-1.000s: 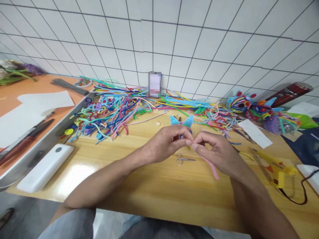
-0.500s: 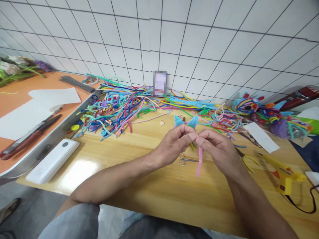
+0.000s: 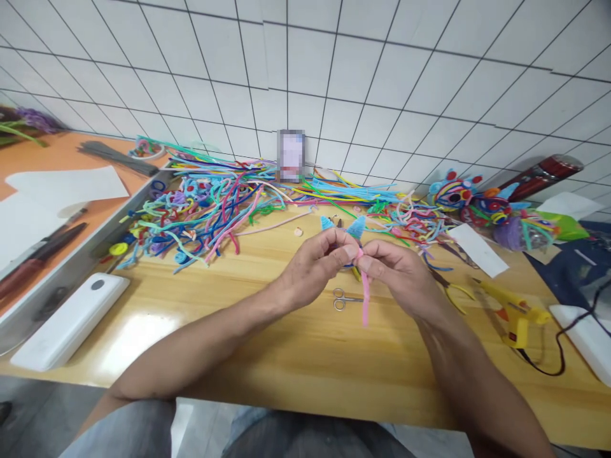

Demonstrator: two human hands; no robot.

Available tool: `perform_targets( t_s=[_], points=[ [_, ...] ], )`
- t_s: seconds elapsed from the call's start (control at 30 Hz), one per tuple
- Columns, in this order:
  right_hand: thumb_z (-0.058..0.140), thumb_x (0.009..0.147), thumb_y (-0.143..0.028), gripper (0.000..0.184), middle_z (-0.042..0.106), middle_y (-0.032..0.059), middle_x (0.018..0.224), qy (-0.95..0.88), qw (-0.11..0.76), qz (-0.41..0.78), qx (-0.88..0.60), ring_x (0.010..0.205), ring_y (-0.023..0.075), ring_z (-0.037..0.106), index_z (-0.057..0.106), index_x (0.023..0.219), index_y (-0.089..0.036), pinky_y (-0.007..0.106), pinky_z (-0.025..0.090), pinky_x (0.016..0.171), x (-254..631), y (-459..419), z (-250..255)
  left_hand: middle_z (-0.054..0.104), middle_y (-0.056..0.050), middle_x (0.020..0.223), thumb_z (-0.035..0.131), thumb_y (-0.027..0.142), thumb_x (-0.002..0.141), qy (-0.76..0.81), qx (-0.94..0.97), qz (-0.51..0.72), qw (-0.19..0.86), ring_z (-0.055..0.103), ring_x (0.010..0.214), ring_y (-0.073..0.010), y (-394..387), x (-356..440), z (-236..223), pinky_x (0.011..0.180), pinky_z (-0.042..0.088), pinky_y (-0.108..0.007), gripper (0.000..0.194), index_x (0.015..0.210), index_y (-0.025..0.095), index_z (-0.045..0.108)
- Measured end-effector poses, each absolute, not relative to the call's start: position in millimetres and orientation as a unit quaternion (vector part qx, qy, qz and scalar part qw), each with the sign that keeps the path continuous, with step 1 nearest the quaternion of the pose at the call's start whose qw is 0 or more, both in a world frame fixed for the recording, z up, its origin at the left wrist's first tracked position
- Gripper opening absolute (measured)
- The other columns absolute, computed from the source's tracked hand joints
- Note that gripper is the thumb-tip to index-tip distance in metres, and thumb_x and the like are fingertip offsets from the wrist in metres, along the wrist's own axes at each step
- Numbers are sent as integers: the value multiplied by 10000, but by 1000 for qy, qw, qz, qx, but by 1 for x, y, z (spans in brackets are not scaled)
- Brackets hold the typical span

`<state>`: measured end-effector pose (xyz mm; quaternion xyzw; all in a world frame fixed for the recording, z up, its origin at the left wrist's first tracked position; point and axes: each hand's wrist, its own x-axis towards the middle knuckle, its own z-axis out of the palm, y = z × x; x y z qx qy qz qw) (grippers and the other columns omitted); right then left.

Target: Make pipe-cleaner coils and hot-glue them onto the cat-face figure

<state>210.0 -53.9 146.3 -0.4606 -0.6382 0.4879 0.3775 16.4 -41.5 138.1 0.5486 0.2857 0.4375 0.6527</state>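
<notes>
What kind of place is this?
Probably a craft workspace: a tangled pile of colourful, fuzzy pipe cleaners, a yellow plastic glue gun and small silver metal scissors lie on the pale wooden table.

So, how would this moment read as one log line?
left hand: pinching pink pipe cleaner | right hand: pinching it too | scissors: on wooden table | yellow glue gun: right of scissors

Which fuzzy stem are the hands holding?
The pink stem, pinched by the left hand and right hand, one end dangling; the other loose stems lie on the table.
</notes>
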Motion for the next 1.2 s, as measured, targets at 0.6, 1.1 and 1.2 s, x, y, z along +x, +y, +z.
perform_targets(
  t_s=[0.6,1.1,1.2],
  points=[
    [680,950,-427,278,583,-16,672,-712,302,419,-476,627,139,503,675,769,-216,293,386,589,219,-64,160,679,-22,900,630,200,987,273,768,368,447,596,824,-143,-34,0,148,786,463,-284,101,898,174,667],
    [767,903,-533,394,556,-19,678,-637,357,538,-421,628,122,491,658,710,-207,260,395,578,221,-56,152,662,-13,818,749,364,926,246,665,383,593,503,690,-105,-28,4,147,650,379,-257,214,921,151,731],
    [759,898,-556,421,553,-19,669,-650,337,532,-424,620,122,485,645,699,-203,260,391,567,219,-56,157,636,-7,796,738,316,929,261,691,372,562,490,692,-105,-27,-1,151,643,365,-253,182,858,148,729]
  ],
)
